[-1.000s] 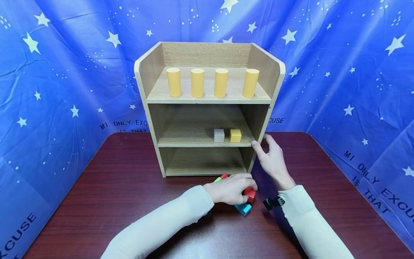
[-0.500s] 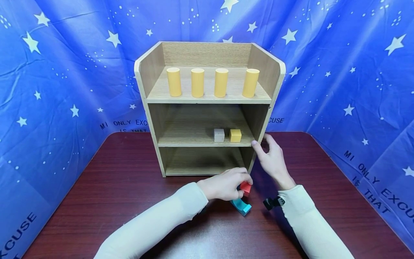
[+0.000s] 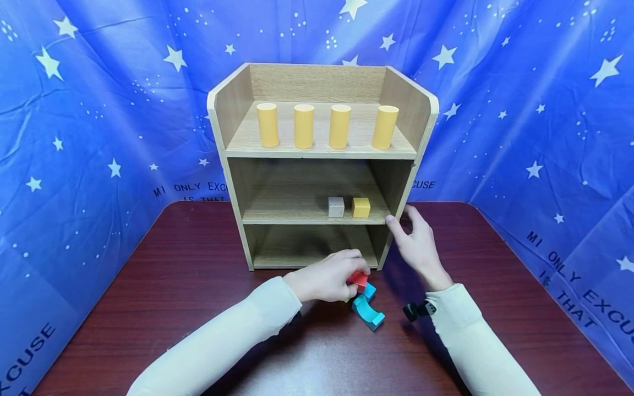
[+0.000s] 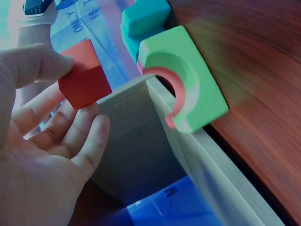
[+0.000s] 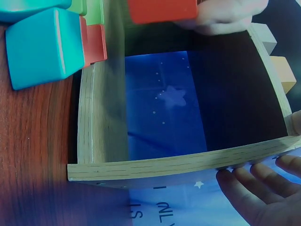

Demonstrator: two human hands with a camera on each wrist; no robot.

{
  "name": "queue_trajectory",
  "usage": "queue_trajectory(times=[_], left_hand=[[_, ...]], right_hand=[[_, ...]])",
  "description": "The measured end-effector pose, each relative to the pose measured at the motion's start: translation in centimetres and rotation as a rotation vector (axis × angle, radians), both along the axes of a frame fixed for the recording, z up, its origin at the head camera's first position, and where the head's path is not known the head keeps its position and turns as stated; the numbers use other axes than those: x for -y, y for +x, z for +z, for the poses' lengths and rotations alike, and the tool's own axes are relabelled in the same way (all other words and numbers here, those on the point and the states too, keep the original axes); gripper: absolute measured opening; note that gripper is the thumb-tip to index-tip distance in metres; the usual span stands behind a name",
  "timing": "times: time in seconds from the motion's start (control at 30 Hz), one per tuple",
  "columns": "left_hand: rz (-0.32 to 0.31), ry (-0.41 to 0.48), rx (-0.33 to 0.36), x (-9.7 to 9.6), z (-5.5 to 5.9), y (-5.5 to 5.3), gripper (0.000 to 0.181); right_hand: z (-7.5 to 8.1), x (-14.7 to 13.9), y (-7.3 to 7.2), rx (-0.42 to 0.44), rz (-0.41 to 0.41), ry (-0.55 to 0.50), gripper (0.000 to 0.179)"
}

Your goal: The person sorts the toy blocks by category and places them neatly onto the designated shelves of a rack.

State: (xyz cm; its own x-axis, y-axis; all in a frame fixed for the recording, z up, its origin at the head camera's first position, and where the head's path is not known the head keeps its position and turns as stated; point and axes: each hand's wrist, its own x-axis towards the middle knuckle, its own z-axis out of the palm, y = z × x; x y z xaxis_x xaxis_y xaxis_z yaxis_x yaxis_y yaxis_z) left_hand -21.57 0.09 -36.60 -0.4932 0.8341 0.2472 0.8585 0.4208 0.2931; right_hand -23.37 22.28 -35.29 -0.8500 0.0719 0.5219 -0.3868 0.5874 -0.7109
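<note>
My left hand [image 3: 329, 278] pinches a red cube [image 4: 84, 77] between thumb and fingers, in front of the bottom opening of the wooden shelf [image 3: 317, 155]. Below it on the table lies a teal block with a curved cutout [image 3: 369, 316], another teal piece [image 3: 369, 291] beside it. The left wrist view shows a green block with a curved cutout [image 4: 207, 89] and a red curved piece [image 4: 175, 87] by the shelf's bottom edge. My right hand [image 3: 418, 245] holds the shelf's right side panel, thumb at the front edge and fingers along the outer face.
Several yellow cylinders [image 3: 304, 127] stand upright in a row on the top level. A pale grey cube [image 3: 335, 208] and a yellow cube [image 3: 361, 208] sit on the middle level, toward its right end. Blue star-patterned cloth [image 3: 99, 137] surrounds the dark red table [image 3: 163, 308].
My left hand has shifted left and slightly toward the shelf with the red cube, uncovering more of the teal blocks. The right hand keeps its place on the side panel.
</note>
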Motion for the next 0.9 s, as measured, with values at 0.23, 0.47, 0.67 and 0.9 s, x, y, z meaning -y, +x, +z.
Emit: queue_trajectory(times=[0.23, 0.47, 0.67, 0.9], left_hand=[[0.028, 0.011, 0.004, 1.4, 0.4, 0.0, 0.031], [0.056, 0.011, 0.027, 2.8, 1.1, 0.1, 0.032], [0.074, 0.035, 0.011, 4.0, 1.3, 0.2, 0.029], [0.083, 0.070, 0.018, 5.3, 1.6, 0.3, 0.030]], right_hand=[[0.0, 0.0, 0.1, 0.001, -0.001, 0.002, 0.042], [-0.1, 0.0, 0.0, -0.008, 0.004, -0.001, 0.041], [-0.1, 0.0, 0.0, -0.001, 0.006, -0.005, 0.042], [0.0, 0.0, 0.0, -0.002, -0.001, 0.002, 0.041]])
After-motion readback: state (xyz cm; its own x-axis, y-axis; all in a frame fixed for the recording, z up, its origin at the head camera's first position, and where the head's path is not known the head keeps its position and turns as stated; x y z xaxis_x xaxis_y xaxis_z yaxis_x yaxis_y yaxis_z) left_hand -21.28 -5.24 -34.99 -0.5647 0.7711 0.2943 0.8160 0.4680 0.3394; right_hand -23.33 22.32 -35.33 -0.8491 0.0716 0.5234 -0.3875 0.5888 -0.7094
